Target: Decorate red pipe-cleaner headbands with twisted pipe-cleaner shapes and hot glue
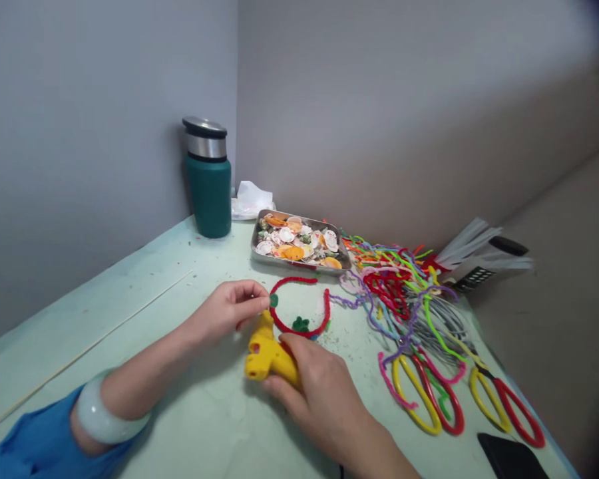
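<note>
My left hand (232, 307) is pinched closed at the left side of a red fuzzy pipe-cleaner hoop (324, 313), its fingertips on a small round green piece (273, 301). A bit of red shows below those fingers. In my right hand (324, 386) is a yellow glue gun (272, 359), the fingers wrapped round its handle. The gun's front end points away from me, close beneath the left fingertips; its tip is hard to make out there. Inside the hoop's lower curve sits a dark green pipe-cleaner flower (300, 324). The hoop lies on the table with a gap at its upper right.
A metal tray (299, 264) of shells stands behind the hoop, with a green bottle (208, 193) to its left. Right are tangled pipe cleaners (389, 286), two pairs of scissors (419, 396) and a dark flat object (510, 458). A thin stick (94, 342) lies left.
</note>
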The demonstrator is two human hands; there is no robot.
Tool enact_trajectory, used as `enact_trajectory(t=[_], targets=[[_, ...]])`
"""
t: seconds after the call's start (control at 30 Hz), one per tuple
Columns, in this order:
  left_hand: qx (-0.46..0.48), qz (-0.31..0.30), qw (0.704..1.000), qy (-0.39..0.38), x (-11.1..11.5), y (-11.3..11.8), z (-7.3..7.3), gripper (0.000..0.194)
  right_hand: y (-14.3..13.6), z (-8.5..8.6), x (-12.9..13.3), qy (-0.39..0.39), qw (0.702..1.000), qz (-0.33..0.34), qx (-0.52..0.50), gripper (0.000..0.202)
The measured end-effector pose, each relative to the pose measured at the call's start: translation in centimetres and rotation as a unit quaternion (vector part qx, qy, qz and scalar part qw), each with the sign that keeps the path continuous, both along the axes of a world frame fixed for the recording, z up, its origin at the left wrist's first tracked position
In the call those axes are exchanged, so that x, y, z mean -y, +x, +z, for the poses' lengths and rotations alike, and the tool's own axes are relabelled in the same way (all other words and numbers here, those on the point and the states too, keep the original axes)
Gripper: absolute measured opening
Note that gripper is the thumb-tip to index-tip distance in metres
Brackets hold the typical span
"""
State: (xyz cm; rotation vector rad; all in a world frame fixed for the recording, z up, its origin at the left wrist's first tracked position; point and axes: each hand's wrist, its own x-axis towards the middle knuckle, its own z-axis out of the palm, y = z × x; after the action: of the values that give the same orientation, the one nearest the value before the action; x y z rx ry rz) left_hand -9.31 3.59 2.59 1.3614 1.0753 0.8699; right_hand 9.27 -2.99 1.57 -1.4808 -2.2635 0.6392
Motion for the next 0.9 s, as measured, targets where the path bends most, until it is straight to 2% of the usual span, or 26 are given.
enact_trajectory(t=[0.1, 0.27, 0.5, 0.67, 0.9], targets=[[0.045, -0.025, 0.999, 0.007, 0.5, 0.0, 0.4, 0.02, 0.2, 0.7, -0.7, 0.044, 0.998, 0.018, -0.028, 0.029], [0.042, -0.063, 0.997, -0.02, 0.9, 0.2, 0.4, 0.021, 0.9, 1.6, -1.9, 0.136, 0.977, -0.002, -0.161, 0.027], [0.055, -0.099, 0.991, -0.065, 1.3, 0.9, -0.4, 0.02, -0.1, 0.4, -2.0, 0.125, 0.955, -0.003, -0.27, 0.014], [0.053, -0.099, 0.992, -0.056, 1.7, 1.4, -0.1, 0.021, -0.2, 0.0, -1.6, 0.128, 0.949, -0.013, -0.288, 0.011], [0.043, -0.106, 0.992, -0.061, 2.1, 1.4, 0.2, 0.02, 0.3, -0.5, -1.2, 0.202, 0.945, -0.012, -0.258, 0.014]])
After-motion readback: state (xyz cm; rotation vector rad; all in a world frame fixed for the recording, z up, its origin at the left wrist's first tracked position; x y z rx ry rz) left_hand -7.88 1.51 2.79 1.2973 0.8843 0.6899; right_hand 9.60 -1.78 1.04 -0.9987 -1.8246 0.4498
